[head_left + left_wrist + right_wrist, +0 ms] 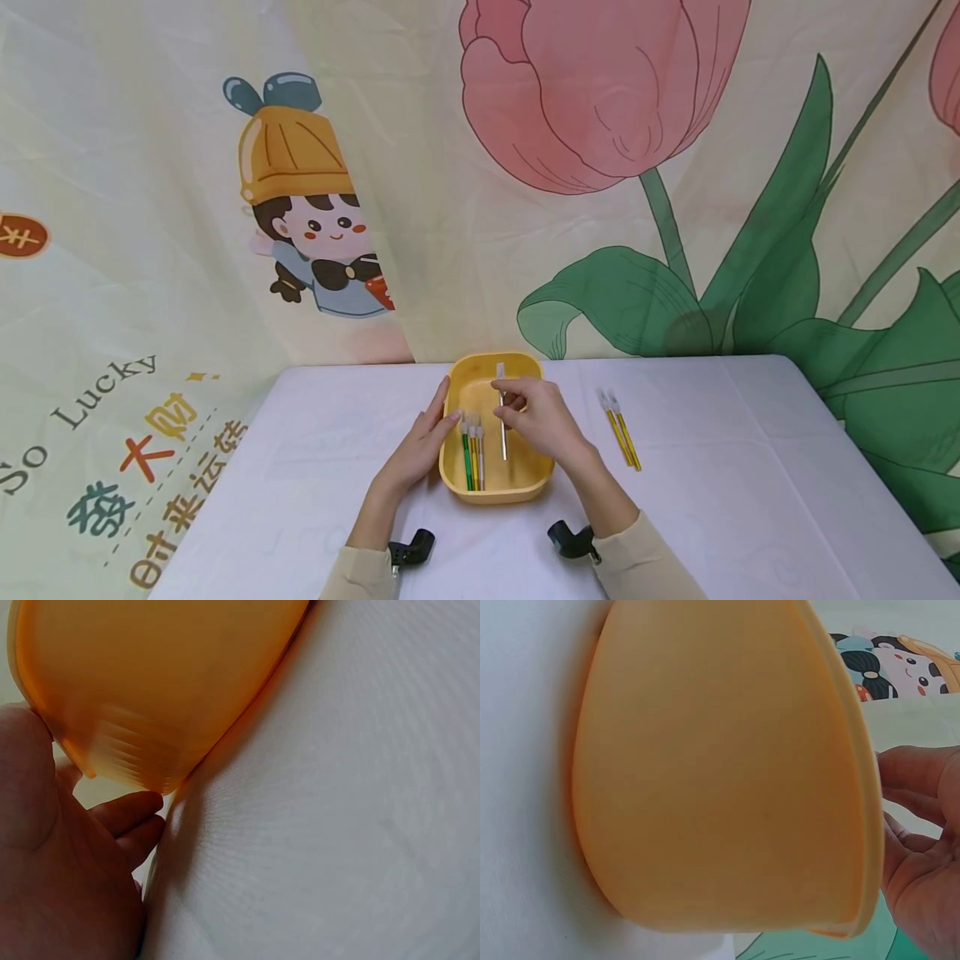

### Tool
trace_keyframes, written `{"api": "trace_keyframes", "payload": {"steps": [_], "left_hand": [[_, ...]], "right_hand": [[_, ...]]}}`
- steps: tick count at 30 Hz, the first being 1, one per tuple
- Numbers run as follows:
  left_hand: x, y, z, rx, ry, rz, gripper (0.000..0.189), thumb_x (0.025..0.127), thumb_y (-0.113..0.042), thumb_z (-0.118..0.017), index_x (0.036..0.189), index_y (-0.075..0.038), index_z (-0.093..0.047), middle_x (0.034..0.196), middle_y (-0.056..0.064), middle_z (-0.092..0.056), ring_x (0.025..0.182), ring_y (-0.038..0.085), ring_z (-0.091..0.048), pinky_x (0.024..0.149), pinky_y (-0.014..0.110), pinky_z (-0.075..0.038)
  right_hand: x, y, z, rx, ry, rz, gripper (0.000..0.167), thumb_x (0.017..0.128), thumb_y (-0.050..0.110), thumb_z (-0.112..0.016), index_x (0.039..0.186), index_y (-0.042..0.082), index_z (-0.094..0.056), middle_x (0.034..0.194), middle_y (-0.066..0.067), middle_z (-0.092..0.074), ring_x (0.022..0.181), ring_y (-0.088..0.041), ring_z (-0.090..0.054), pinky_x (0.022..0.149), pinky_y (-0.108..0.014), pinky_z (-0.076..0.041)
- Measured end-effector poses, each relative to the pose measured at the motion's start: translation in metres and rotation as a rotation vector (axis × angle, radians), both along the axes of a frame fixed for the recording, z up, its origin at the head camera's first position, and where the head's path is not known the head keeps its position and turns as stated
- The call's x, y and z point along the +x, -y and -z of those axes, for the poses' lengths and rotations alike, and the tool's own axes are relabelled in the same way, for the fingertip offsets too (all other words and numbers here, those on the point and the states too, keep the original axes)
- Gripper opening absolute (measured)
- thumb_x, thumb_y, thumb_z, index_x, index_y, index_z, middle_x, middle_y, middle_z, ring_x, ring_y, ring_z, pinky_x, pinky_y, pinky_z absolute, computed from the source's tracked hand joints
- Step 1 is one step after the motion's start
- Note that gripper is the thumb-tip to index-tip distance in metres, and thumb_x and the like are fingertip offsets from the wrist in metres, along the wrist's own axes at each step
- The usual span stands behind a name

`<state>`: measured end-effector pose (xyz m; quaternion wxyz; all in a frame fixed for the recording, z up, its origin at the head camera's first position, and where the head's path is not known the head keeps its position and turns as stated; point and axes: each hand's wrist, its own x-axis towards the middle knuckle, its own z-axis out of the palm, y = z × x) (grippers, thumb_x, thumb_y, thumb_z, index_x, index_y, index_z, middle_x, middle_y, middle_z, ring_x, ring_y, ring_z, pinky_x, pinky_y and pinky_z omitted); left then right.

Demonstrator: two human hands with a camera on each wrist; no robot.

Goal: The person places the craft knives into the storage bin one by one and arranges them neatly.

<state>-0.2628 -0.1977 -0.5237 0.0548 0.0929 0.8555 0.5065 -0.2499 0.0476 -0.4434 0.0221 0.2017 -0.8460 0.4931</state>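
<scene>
My right hand point(543, 421) pinches a slim silver paintbrush point(503, 442) between thumb and fingers, over the yellow tray point(528, 482). Its pale tip points to the far side of the tray. Along the tray's left side lies my left hand point(416, 446), thumb over the rim and fingers against the outer wall. Three brushes lie side by side in the tray's near left part: a green brush point(467, 462), a yellow brush point(474, 462) and a silver brush point(482, 468). The tray's wall hides the held brush in the right wrist view.
To the right of the tray, two yellow brushes point(624, 437) lie close together on the white tablecloth point(735, 467). A printed curtain point(450, 250) hangs behind the table's far edge. Black wrist cameras sit near both sleeves.
</scene>
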Motion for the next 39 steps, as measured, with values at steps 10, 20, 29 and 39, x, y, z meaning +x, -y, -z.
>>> {"api": "trace_keyframes", "payload": {"steps": [10, 20, 29, 39], "left_hand": [[0.0, -0.001, -0.001, -0.006, 0.005, -0.007, 0.064, 0.111, -0.046, -0.042, 0.165, -0.047, -0.008, 0.173, -0.016, -0.015, 0.163, 0.019, -0.009, 0.13, 0.057, 0.011], [0.0, -0.001, -0.002, 0.004, -0.002, -0.005, 0.065, 0.111, -0.047, -0.043, 0.166, -0.045, -0.009, 0.174, -0.012, -0.018, 0.163, 0.021, -0.009, 0.129, 0.059, 0.012], [0.0, 0.0, -0.001, 0.005, -0.011, 0.004, 0.065, 0.11, -0.052, -0.042, 0.166, -0.046, -0.009, 0.174, -0.01, -0.018, 0.163, 0.023, -0.009, 0.129, 0.06, 0.012], [0.001, 0.0, -0.001, -0.003, -0.004, -0.004, 0.066, 0.11, -0.051, -0.043, 0.166, -0.045, -0.008, 0.173, -0.012, -0.018, 0.163, 0.023, -0.01, 0.129, 0.06, 0.011]], "right_hand": [[0.0, 0.007, 0.003, 0.032, -0.019, 0.0, 0.036, 0.092, 0.006, -0.078, 0.128, 0.004, -0.074, 0.094, -0.003, -0.071, 0.077, -0.011, -0.065, 0.062, -0.02, -0.056], [-0.001, 0.013, 0.006, 0.083, 0.001, -0.004, 0.036, 0.092, 0.008, -0.079, 0.127, 0.005, -0.074, 0.091, -0.001, -0.069, 0.078, -0.011, -0.062, 0.063, -0.02, -0.054], [-0.002, 0.02, 0.01, 0.082, 0.011, -0.033, 0.037, 0.092, 0.004, -0.077, 0.128, -0.001, -0.072, 0.086, -0.001, -0.067, 0.073, -0.01, -0.062, 0.062, -0.019, -0.053], [-0.002, 0.025, 0.016, 0.098, 0.051, -0.02, 0.039, 0.093, 0.006, -0.077, 0.131, 0.003, -0.072, 0.087, 0.001, -0.068, 0.073, -0.01, -0.062, 0.062, -0.018, -0.055]]}}
